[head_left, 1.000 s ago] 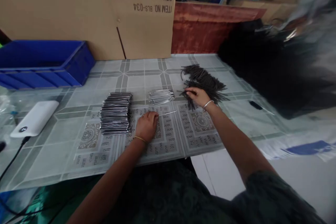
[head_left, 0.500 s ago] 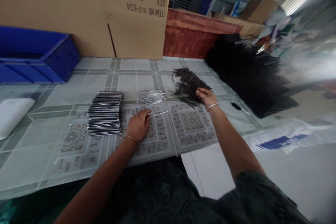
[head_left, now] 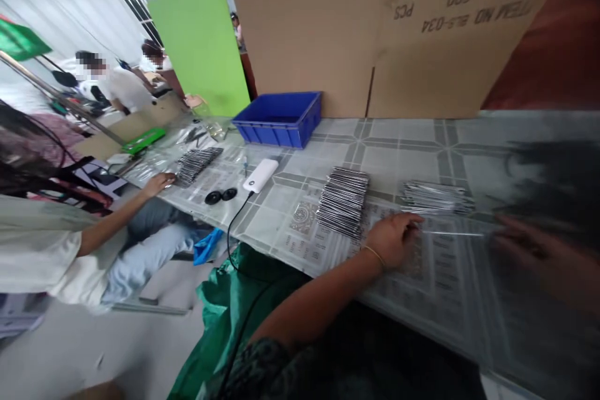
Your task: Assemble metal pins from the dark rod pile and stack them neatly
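Note:
My left hand (head_left: 392,241) is closed, pinching one end of a thin metal rod (head_left: 454,233) that points right, low over the table. At the rod's far end is my right hand (head_left: 539,253), smeared by motion; whether its fingers hold anything cannot be made out. Behind my left hand lies a small pile of bare silvery rods (head_left: 435,197). Left of it, a larger neat stack of dark-and-silver rods (head_left: 343,201) rests on the patterned table cover (head_left: 396,145). A blurred pile of dark strips (head_left: 553,175) is beyond my right hand.
A blue bin (head_left: 276,131) stands against a cardboard panel (head_left: 309,31). Left of me are a white power bank (head_left: 260,175) with a black cable, two black round objects (head_left: 221,195), and a co-worker's hand (head_left: 159,184) beside another rod stack (head_left: 197,164). Green cloth (head_left: 220,319) hangs below.
The view has swung left, bringing the co-worker into sight. My right hand has left the dark strip pile and come to the rod's right end. My left hand still pinches the rod.

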### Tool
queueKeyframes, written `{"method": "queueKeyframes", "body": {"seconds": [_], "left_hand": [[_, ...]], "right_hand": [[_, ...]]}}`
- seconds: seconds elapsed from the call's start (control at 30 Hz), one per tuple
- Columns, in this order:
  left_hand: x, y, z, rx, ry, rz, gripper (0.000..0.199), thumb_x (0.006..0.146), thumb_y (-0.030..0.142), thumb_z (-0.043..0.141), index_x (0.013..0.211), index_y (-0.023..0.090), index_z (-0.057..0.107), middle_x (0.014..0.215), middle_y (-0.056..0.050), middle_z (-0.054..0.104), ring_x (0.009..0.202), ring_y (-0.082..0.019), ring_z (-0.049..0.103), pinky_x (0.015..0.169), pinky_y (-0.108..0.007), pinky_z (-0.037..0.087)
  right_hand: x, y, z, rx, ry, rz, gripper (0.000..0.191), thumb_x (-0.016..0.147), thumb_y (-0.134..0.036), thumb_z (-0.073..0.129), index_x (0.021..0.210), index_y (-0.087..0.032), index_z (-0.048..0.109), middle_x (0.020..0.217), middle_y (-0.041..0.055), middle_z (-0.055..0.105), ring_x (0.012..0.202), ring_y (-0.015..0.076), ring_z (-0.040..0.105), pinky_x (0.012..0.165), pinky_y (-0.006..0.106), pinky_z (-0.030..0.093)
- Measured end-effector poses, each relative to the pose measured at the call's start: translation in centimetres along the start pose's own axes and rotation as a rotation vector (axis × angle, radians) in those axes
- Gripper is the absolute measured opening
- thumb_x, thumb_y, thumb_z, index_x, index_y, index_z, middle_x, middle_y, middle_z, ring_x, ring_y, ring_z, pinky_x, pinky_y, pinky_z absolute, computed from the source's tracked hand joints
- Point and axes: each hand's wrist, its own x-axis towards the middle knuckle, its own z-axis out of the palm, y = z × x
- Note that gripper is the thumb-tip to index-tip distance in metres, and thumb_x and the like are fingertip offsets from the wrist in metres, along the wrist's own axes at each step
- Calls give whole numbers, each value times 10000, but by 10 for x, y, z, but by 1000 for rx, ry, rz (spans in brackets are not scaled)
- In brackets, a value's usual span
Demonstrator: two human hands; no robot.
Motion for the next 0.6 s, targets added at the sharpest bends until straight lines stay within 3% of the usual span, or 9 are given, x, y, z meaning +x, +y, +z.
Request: {"method": "queueKeyframes", "body": {"seconds": [0.13, 0.33, 0.6], "left_hand": [[-1, -2, -3, -41, -15, 4, 278, 897, 186, 533, 1167, 176, 594, 1063, -84, 688, 968, -191, 639, 949, -347, 514], [2, -1, -8, -63, 7, -17, 266, 909, 201, 511, 1162, 170, 588, 1095, -83, 671, 974, -174, 637, 955, -339, 508], [6, -1, -10, -18, -24, -18, 304, 904, 319, 503, 1157, 185, 604, 1031, -64, 683, 922, -193, 643, 927, -377, 520]], "right_hand": [[-19, 4, 13, 106, -117, -38, 521, 683, -850, 528, 822, -387, 722, 890, 163, 722, 868, 284, 690, 807, 485, 497], [-19, -9, 7, 216, -101, 58, 458, 807, -619, 579, 982, -221, 720, 1023, 101, 732, 979, 252, 675, 959, 461, 496], [-18, -1, 5, 370, -122, 53, 333, 846, -465, 632, 1059, -226, 725, 1063, 53, 728, 1005, 194, 656, 968, 363, 478]]}}
